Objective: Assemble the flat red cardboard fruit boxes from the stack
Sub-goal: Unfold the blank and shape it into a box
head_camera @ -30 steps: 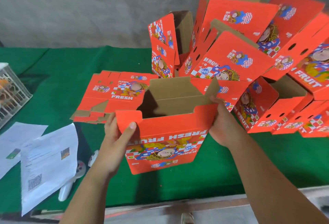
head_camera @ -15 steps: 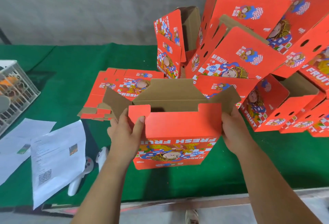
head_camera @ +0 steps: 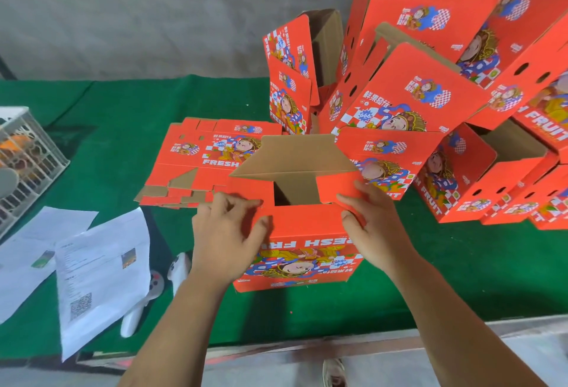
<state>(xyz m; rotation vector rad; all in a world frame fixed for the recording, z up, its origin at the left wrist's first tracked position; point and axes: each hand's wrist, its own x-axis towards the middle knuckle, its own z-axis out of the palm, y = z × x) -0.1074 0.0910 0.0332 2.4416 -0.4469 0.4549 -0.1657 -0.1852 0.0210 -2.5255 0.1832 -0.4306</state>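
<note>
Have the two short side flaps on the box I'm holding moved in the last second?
Yes. The side flaps stood splayed outward before; now both hands have folded them inward over the box opening, toward each other, judged against the front panel.

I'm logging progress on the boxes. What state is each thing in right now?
box in hand: upright, top open, side flaps being folded in
left hand: pinches left flap
right hand: grips right flap
flat stack: unfolded, lying on table
finished boxes: assembled, piled, tilted
papers: lying flat
</note>
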